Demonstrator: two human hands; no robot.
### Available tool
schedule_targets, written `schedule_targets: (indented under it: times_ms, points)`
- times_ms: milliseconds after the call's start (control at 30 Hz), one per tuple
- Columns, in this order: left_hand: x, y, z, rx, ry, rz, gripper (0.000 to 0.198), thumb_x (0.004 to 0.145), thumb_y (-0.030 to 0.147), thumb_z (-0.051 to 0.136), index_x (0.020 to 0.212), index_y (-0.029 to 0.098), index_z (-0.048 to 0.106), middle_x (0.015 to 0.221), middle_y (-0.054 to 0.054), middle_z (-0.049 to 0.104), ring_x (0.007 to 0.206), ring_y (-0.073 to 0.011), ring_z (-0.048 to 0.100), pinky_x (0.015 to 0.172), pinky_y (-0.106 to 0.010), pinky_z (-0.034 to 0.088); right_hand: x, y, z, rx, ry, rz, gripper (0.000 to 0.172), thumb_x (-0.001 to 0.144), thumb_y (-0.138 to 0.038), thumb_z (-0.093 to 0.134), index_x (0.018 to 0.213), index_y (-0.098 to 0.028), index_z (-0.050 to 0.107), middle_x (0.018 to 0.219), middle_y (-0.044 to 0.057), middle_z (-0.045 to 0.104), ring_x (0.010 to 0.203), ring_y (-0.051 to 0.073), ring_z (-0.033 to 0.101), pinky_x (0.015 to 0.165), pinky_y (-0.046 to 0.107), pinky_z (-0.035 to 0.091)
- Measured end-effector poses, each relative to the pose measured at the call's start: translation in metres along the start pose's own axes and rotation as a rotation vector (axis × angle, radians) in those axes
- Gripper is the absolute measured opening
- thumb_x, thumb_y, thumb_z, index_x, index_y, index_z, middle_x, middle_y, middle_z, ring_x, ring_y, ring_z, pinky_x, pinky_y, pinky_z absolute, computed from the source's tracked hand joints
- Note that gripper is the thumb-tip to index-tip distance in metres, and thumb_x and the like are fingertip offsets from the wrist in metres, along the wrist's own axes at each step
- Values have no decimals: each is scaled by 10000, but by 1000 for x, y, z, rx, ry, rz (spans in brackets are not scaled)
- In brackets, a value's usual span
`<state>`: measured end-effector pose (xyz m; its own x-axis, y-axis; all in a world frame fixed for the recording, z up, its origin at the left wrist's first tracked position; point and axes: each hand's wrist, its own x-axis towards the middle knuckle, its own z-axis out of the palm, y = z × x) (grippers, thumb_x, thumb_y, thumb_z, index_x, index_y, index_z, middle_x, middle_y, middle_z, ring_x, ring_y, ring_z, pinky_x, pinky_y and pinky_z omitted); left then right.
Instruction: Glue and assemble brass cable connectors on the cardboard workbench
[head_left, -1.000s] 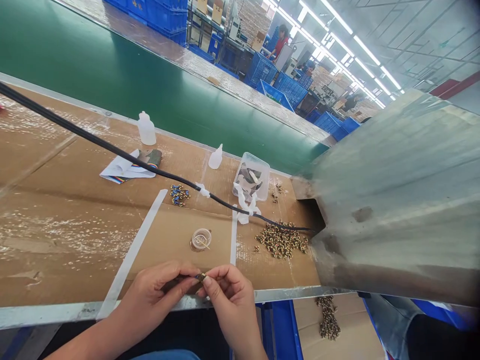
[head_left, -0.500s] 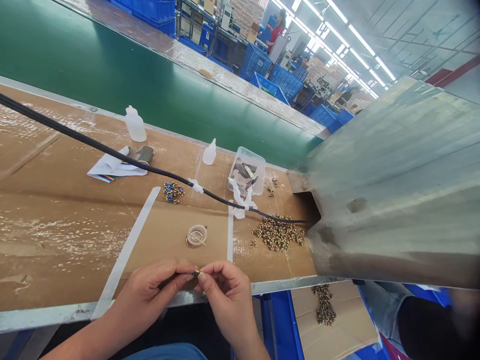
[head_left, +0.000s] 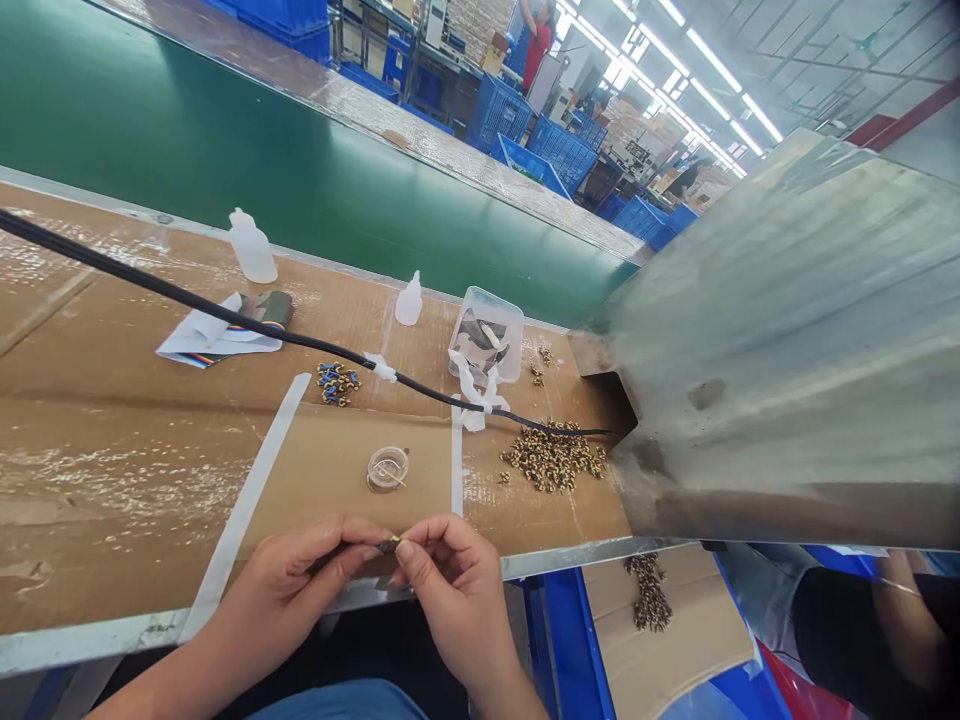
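Note:
My left hand (head_left: 292, 575) and my right hand (head_left: 454, 580) meet fingertip to fingertip above the table's front edge. Between them they pinch a small dark and brass-coloured part (head_left: 390, 543), mostly covered by the fingers. Just beyond lies a small round clear dish (head_left: 388, 468) with a thin stick in it. To the right is a large heap of small brass and dark parts (head_left: 555, 458). A smaller pile of blue and brass parts (head_left: 337, 383) sits to the left of the dish, farther back.
A black cable (head_left: 300, 340) crosses above the cardboard-covered table. Behind it stand two white squeeze bottles (head_left: 253, 248), a folded cloth (head_left: 225, 335) and a clear plastic box (head_left: 486, 335). A metal housing (head_left: 765, 380) rises at right. A green conveyor belt (head_left: 315, 180) runs along the back.
Both hands stay in nearly the same place, still pinching the small part, which has shifted slightly between the fingertips. The camera view has moved a little. At far right, another person's arm shows more.

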<state>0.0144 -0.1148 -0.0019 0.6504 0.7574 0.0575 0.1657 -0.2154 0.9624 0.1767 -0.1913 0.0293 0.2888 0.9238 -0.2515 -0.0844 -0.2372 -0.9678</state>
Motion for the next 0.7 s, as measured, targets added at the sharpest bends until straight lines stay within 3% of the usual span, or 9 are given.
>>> schedule_targets:
  times_ms: [700]
  points:
    - [0, -5, -4, 14, 35, -16, 132, 864, 354, 631, 959, 296, 701, 965, 41, 741, 867, -128, 705, 812, -135, 544, -2, -7, 1, -88, 31, -106, 109, 823, -267, 647, 809, -166, 685, 716, 21, 663, 640, 123, 580, 602, 225, 462]
